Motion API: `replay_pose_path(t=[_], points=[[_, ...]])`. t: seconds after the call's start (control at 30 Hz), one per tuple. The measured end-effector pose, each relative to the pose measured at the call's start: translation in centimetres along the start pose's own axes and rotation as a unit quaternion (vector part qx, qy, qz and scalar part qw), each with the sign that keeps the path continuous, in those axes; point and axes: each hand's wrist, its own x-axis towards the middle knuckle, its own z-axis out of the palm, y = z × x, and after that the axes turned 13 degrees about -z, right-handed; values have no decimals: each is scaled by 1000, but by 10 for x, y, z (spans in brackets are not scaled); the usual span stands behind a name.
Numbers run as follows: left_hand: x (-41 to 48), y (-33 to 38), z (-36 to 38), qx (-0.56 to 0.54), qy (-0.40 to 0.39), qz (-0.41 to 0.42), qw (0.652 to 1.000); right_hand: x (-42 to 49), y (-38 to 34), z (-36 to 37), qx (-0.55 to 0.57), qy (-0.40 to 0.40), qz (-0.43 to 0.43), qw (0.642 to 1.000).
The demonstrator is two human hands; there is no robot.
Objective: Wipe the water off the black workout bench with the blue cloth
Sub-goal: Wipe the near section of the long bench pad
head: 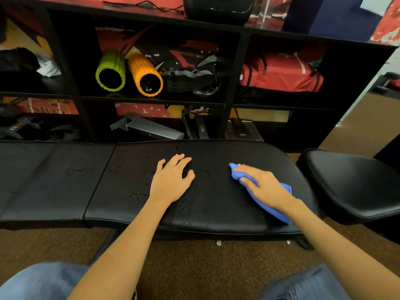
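Two denim knees (43, 280) seen nearest, brown carpet (194, 267) between. Left hand (171, 180) laid flat on black workout bench (216, 213), fingers straight, slightly spread, nothing held. Right hand (264, 187) pressed on blue cloth (236, 174), fingers extended over bunched fabric, near bench's right end. Water droplets (138, 187) scattered around left hand. Bare pad left open leftward. Black stool seat (350, 185) just beside right end. Shelf unit (233, 83) behind, foam rollers (129, 72) stored.

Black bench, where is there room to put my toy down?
The bench has a long bare pad left of the seam. There is also a strip between the left hand and the blue cloth. The right end is crowded: the right hand presses the cloth there. Water drops lie beside the left hand.
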Motion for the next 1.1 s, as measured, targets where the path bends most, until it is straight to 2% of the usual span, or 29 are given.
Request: replay_pose_path(t=[0.13,0.23,0.33,0.5,0.63,0.7,0.77,0.8,0.87,0.97,1.1], points=[[0,-1,-1,3,2,-2,1000,41,8,18,-30,66,89,993],[0,0,0,13,-12,-7,1000,69,-1,38,-16,74,129,989],[1,0,-2,14,-21,-10,1000,77,-26,49,-5,49,126,991],[-2,-1,-4,13,-37,-13,999,50,-62,68,-3,6,59,998],[2,6,-11,-2,-82,-25,996,38,-79,45,139,47,114,983],[-9,24,-21,-27,-34,-16,999,32,-76,26,180,100,152,967],[-33,53,-29,-76,34,-27,996,25,-66,13,164,150,170,960],[-46,70,-31,-89,38,-53,994,21,-61,8,146,168,178,958],[-65,101,-29,-45,-21,-117,992,12,-47,4,102,193,198,955],[-66,135,-7,60,-88,-151,983,0,-29,-1,34,204,214,955],[-66,161,9,158,-79,-128,976,-15,-10,10,-38,137,196,970]])
